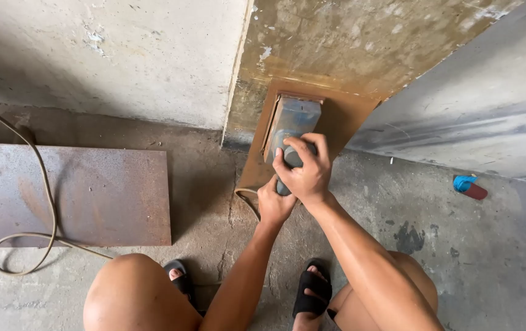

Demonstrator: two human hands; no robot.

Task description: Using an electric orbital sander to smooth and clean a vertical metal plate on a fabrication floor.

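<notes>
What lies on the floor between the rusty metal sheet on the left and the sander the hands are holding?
Only bare, cracked concrete floor lies between the rusty sheet and the sander, as the head view shows.

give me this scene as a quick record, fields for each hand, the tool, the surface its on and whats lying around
right hand: wrapped over the top of the sander, fingers curled round its handle
left hand: gripping the sander's lower end, just below the right hand
tool: blue-grey power sander, pressed flat
surface: rusty brown metal sheet leaning at a wall corner
floor: bare concrete floor
nearby left: rusted metal plate lying flat, a cable looped across it
nearby right: small blue and red object
</notes>
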